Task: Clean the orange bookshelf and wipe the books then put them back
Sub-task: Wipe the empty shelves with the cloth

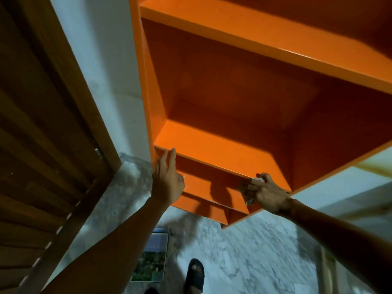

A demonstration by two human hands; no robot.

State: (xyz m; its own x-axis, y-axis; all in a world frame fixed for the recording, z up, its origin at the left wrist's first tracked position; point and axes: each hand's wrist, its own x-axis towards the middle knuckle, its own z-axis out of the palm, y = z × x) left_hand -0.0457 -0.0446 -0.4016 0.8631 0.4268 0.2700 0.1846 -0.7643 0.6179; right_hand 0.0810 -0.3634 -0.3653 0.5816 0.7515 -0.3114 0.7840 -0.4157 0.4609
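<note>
A: What lies nearest?
B: A book [153,257] on the marble floor [244,251], beside a sandalled foot [195,274].
A: And the hands?
B: The right hand [267,193] grips a pale cloth [246,190] on a shelf edge; the left hand [168,177] is spread, fingertips on the orange bookshelf [222,145], its compartments bare.

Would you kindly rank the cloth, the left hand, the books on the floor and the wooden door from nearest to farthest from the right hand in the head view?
1. Cloth: crumpled in the right hand at the shelf edge.
2. Left hand: leftward, fingertips on the same shelf edge.
3. Books: down-left on the floor.
4. Wooden door: far left.
</note>
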